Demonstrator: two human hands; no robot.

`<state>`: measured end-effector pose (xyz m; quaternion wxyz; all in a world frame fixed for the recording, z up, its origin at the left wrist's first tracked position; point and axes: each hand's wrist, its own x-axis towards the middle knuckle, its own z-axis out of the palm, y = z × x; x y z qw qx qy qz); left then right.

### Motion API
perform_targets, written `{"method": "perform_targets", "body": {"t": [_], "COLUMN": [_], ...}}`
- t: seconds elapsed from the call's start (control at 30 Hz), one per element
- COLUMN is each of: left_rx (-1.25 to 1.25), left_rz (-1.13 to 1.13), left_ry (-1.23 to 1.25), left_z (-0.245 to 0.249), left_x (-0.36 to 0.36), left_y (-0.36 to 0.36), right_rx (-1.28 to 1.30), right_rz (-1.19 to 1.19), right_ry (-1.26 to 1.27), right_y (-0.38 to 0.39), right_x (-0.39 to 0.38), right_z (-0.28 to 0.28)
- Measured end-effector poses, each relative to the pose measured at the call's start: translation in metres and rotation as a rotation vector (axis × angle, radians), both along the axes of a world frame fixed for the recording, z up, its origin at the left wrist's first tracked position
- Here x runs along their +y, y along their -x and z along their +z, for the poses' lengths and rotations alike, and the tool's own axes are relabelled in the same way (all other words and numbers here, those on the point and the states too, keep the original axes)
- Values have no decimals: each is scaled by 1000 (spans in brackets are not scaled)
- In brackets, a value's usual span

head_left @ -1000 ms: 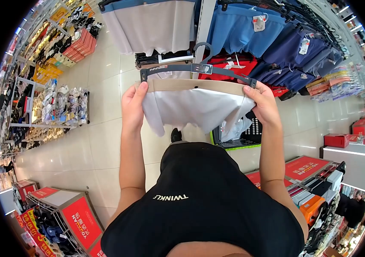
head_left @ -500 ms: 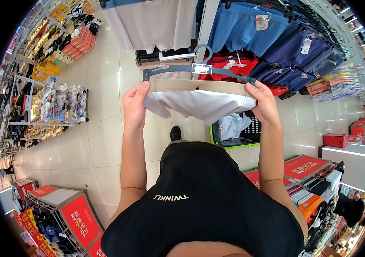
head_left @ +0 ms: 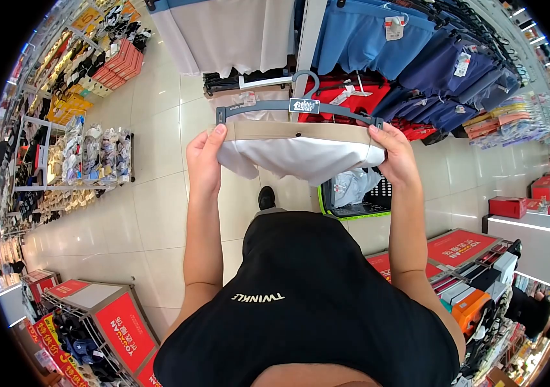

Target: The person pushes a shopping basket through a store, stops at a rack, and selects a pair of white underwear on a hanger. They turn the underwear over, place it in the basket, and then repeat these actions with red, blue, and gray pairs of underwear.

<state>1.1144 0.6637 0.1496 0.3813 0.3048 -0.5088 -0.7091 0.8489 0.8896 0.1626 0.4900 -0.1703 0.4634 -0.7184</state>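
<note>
A pair of white shorts (head_left: 307, 155) with a beige waistband hangs from a dark grey hanger (head_left: 262, 106) in front of my body. My left hand (head_left: 204, 158) pinches the waistband at its left end, thumb on top. At the right end my right hand (head_left: 399, 153) grips the waistband the same way, just below the hanger's clip. The hanger's hook points away from me and a small label sits at its centre. Below the shorts, partly covered by them, stands a black basket (head_left: 378, 205) with a green rim, holding a white bagged item (head_left: 352, 187).
Ahead is a rack with light grey shorts (head_left: 230, 39), blue shorts (head_left: 365, 48) and red garments (head_left: 346, 97). Sock displays (head_left: 104, 151) stand at the left. Red-topped display stands (head_left: 126, 329) flank me at the lower left and lower right (head_left: 462, 250).
The view has shifted very slightly. Both hands still hold the shorts at almost the same place.
</note>
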Motion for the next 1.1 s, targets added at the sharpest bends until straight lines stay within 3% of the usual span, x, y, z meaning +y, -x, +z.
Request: {"method": "perform_targets", "body": {"t": [0.2,0.33,0.4,0.6,0.77,0.83,0.93,1.1], "left_rx": [-70,-221,-368,-383,-229,-170,-93,-245], "left_rz": [-43,-147,-9,-387,-512,-537,-502,-415], "left_ry": [-44,-46,163,-55,-247,-202,-147,-245], "left_z": [-23,-84,-112,-111,-110,-100,-101,-107], "left_x": [-11,-27,-18,55,102,106,108,98], "left_y": [2,7,14,31,59,67,72,70], "right_rx": [44,89,141,266,756,884,983,1196], "right_rz": [-37,-79,-82,-162,-111,-90,-96,6], "right_ry": [-22,-77,-134,-267,-464,-509,-404,-254], "right_y": [-3,-15,-20,-51,-92,-106,-117,-125], "right_x": [0,-3,-4,-9,-20,-22,-26,-27], "right_z": [-8,-25,-47,-104,-118,-111,-106,-104]}}
